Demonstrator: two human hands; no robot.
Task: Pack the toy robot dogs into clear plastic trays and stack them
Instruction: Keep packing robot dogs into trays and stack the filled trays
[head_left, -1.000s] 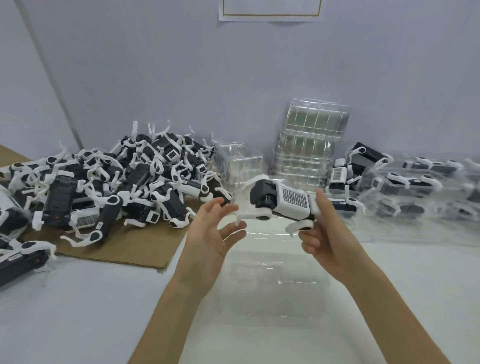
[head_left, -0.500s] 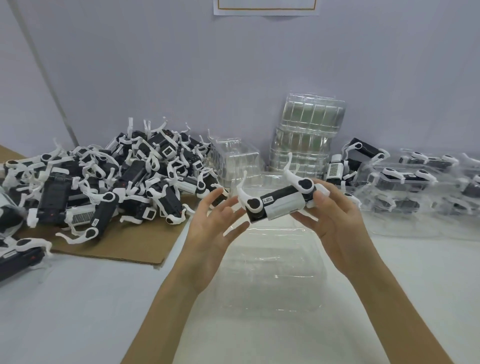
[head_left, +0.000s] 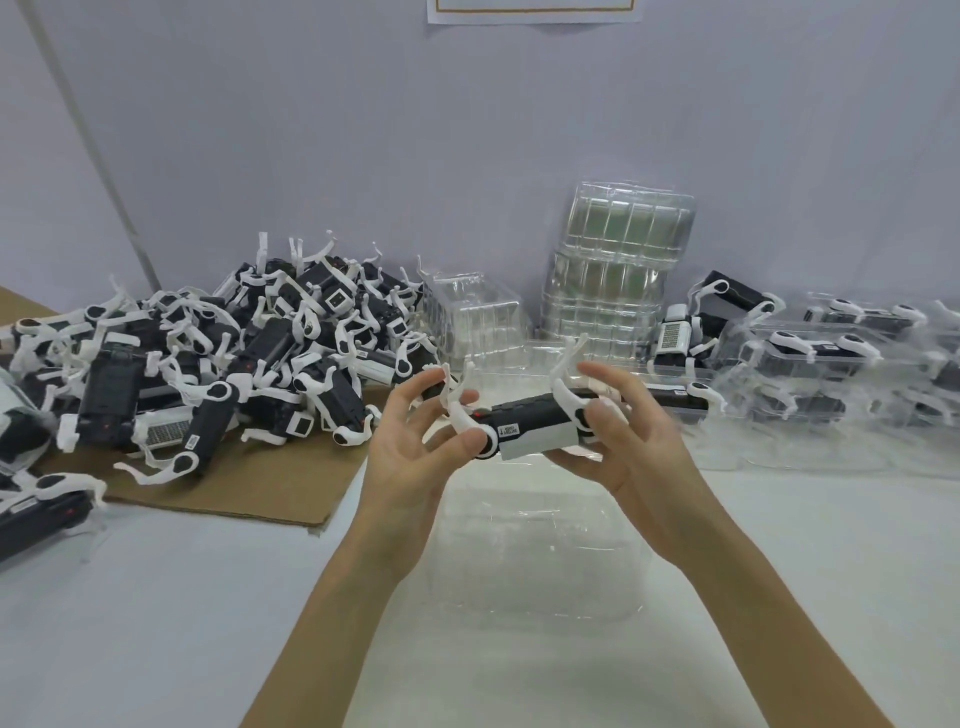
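— What shows of the person?
— Two slim forearms, bare all the way to the near edge: left forearm (head_left: 332, 623), right forearm (head_left: 769, 597).
— And the hands?
— Left hand (head_left: 410, 457) and right hand (head_left: 631, 447) bare too, fingers long.

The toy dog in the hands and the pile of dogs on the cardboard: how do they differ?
The held toy dog is up in the air between the left hand and right hand, over a clear tray; the pile of toy dogs lies on the cardboard. The held toy dog is level, legs up; the pile of toy dogs is tangled at all angles. Both have black-and-white bodies and white legs.
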